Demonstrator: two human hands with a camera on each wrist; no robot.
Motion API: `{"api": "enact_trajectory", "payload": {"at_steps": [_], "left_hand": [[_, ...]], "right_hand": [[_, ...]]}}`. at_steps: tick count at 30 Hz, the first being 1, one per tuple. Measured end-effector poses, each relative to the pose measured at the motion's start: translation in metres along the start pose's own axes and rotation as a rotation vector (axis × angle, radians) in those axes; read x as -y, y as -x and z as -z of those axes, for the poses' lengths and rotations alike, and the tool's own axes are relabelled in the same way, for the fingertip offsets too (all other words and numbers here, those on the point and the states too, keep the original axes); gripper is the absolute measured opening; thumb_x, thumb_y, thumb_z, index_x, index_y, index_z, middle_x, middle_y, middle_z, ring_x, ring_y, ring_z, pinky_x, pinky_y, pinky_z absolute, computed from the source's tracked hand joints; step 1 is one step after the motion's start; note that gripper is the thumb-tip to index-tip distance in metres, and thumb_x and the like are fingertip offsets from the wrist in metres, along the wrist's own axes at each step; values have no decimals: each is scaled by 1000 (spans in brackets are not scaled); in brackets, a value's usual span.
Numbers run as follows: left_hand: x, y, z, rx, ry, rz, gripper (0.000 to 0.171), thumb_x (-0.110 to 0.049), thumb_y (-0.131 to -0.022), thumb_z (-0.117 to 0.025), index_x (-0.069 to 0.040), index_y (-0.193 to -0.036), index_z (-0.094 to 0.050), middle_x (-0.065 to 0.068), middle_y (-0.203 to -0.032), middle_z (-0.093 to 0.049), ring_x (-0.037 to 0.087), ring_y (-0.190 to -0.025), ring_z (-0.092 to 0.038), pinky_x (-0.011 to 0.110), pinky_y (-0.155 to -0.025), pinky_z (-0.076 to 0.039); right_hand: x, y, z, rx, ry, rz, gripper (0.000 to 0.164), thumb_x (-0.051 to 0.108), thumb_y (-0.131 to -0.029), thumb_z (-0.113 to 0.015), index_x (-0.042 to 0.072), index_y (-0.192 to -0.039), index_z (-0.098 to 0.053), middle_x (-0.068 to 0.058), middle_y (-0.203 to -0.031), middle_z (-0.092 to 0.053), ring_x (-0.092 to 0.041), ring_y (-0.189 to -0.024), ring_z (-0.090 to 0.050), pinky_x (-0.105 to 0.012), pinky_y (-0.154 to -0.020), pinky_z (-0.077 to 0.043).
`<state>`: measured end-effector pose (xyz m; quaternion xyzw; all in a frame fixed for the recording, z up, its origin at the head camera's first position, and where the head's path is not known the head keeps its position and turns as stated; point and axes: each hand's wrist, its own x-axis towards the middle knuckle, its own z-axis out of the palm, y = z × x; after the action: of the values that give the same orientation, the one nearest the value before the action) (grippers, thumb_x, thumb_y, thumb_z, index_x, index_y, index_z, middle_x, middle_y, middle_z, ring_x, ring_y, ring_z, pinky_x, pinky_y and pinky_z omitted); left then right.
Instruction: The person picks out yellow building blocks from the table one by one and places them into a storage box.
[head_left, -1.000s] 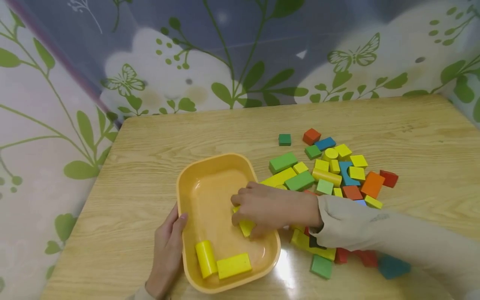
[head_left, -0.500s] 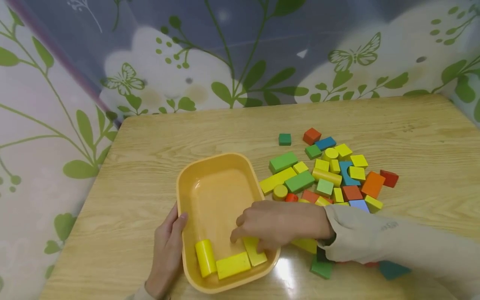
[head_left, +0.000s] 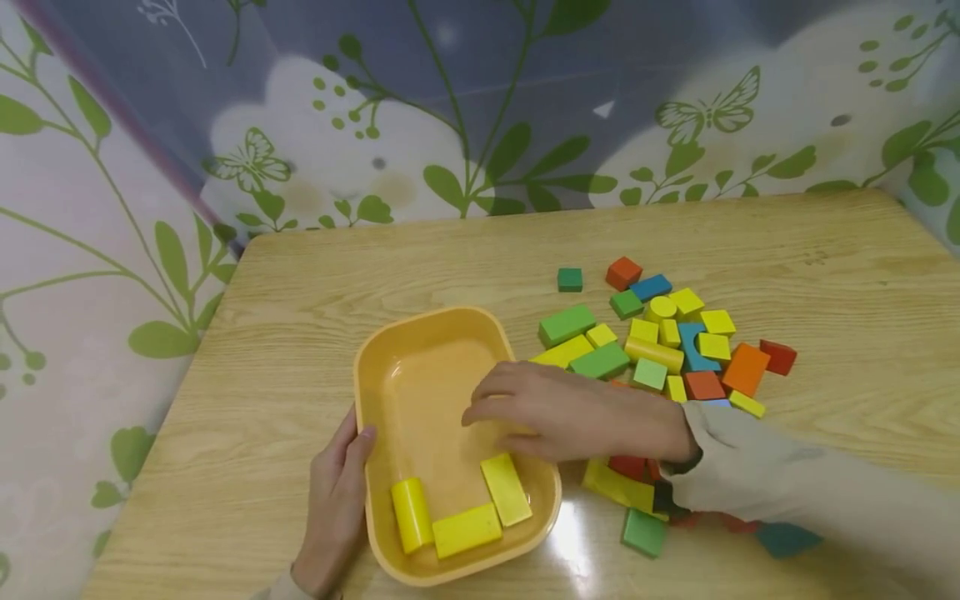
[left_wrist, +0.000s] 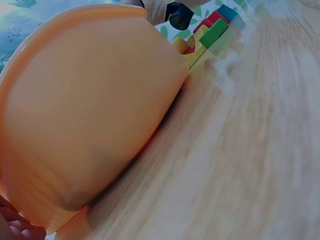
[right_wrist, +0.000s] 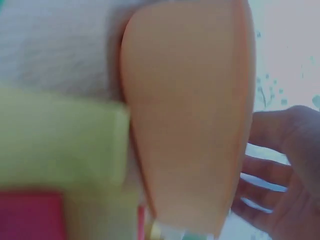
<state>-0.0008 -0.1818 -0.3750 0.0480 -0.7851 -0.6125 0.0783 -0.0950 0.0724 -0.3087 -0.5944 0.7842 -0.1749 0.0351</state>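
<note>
My left hand (head_left: 335, 487) holds the orange plastic tray (head_left: 412, 400) by its left side, thumb on the rim. In the left wrist view, a few of its fingertips (left_wrist: 20, 225) show at the tray's lower corner. Inside the tray, toward the near end, lie a yellow cylinder (head_left: 412, 515) and two yellow rectangular blocks, one flat along the near wall (head_left: 467, 531), the other slanted by the right wall (head_left: 506, 490). My right hand (head_left: 558, 408) reaches over the tray's right rim, fingers loosely spread and holding nothing. The right wrist view shows it beside the tray's outer wall (right_wrist: 185, 115).
Right of the tray, a loose spread of toy blocks covers the wooden table (head_left: 300, 333): green (head_left: 566, 325), orange (head_left: 746, 369), a blue arch (head_left: 697, 346) and several yellow ones. My right forearm hides part of them. A patterned wall (head_left: 480, 108) borders the table's far edge.
My right hand has set a yellow block down inside the tray by the right wall, let go of it, and lifted away toward the far side. The left hand and tray have stayed put.
</note>
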Motion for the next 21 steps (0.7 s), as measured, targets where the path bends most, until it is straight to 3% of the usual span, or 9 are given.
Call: {"api": "enact_trajectory", "payload": {"at_steps": [3, 6, 13, 18, 21], "left_hand": [[0, 0, 0, -3, 5, 6, 42, -13, -104, -39, -4, -145, -41, 13, -142, -48, 20, -120, -54, 20, -92, -48], [0, 0, 0, -5, 8, 16, 42, -14, -104, -39, -5, -145, -42, 11, -142, -48, 19, -121, -54, 20, -93, -47], [0, 0, 0, -2, 14, 22, 42, -14, -104, -39, -4, -145, -41, 12, -143, -47, 19, -121, -53, 21, -92, -48], [0, 0, 0, 4, 10, 19, 43, -15, -105, -38, -3, -146, -40, 12, -143, -46, 19, -122, -52, 21, -92, -48], [0, 0, 0, 10, 7, 17, 43, -16, -105, -38, -4, -146, -40, 12, -144, -46, 19, -123, -52, 21, -92, -48]], "right_hand": [[-14, 11, 4, -166, 8, -4, 30, 8, -86, -73, 7, -115, -65, -6, -114, -63, -23, -110, -56, -37, -96, -49], [-27, 22, 9, -199, 16, -79, 32, 5, -85, -72, 6, -116, -65, -8, -118, -63, -25, -112, -56, -39, -96, -50], [-45, 34, 15, -64, 137, -268, 38, -13, -82, -62, 3, -117, -65, -11, -110, -65, -27, -97, -62, -41, -83, -56], [-51, 33, 16, 56, 204, -317, 38, -18, -78, -62, 4, -109, -68, -8, -99, -68, -26, -86, -64, -40, -77, -57], [-55, 29, 16, 85, 220, -338, 33, -18, -78, -61, 5, -100, -70, -4, -84, -66, -20, -72, -60, -32, -62, -55]]}}
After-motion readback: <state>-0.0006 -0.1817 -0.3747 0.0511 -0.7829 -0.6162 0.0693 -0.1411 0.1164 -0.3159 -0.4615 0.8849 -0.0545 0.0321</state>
